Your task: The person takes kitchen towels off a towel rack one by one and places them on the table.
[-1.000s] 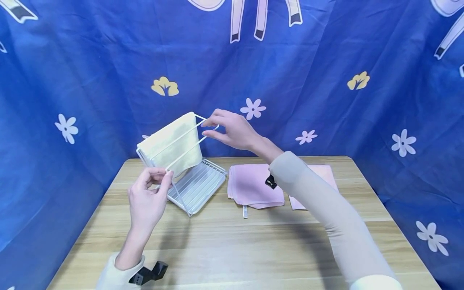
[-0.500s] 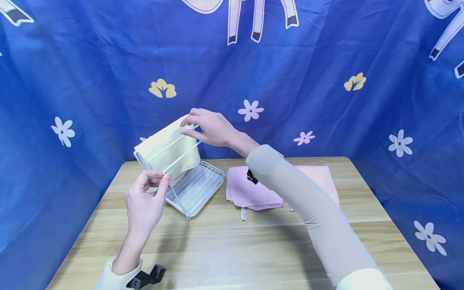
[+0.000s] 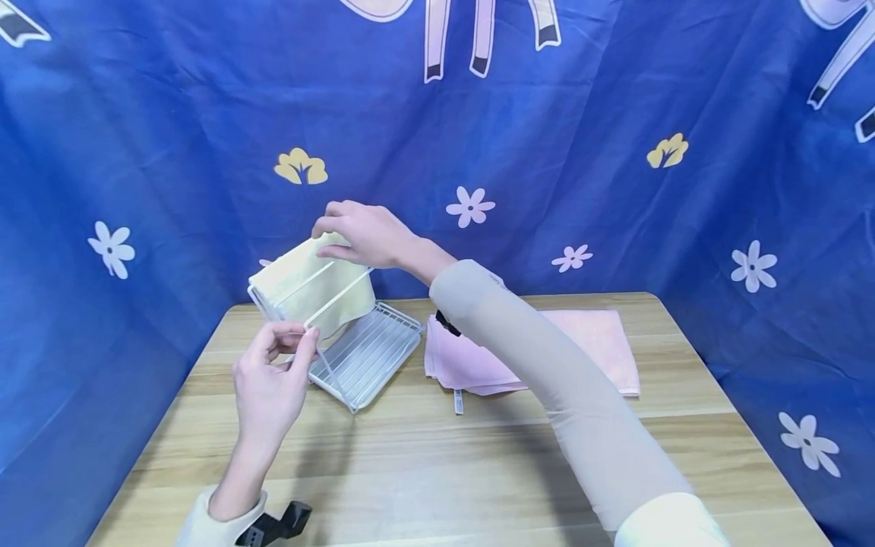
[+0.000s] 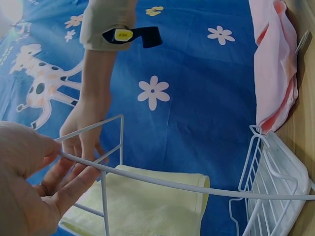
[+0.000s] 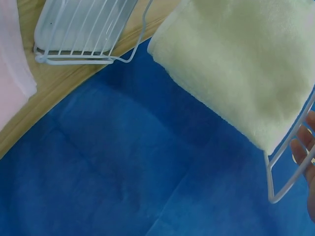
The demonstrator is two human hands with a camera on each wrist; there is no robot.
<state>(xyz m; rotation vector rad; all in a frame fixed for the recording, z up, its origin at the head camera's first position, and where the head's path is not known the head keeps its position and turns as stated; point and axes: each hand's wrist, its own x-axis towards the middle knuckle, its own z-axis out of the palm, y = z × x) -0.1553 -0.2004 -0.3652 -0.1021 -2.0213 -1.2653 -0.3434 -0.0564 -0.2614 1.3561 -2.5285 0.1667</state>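
A white wire rack (image 3: 369,353) stands at the table's back left, its lower tray flat and its upper frame rising toward the hands. Draped over that upper frame is a pale yellow towel (image 3: 352,304), which also shows in the right wrist view (image 5: 231,59). My left hand (image 3: 270,380) pinches the near front corner of the upper frame, where a rail (image 4: 187,186) runs off to the right. Over the frame's far side, by the towel's top, hovers my right hand (image 3: 372,235), thumb and fingers apart. Whether it touches the towel is unclear.
Right of the rack, a pink towel (image 3: 454,357) with a small label lies on the wooden table (image 3: 437,463). A lighter pink towel (image 3: 608,342) lies farther right, partly behind my right sleeve. A blue patterned curtain (image 3: 410,129) hangs behind.
My right hand has moved left along the frame, from its right end to above the yellow towel. My left hand stays at the corner, and the towel stays draped.
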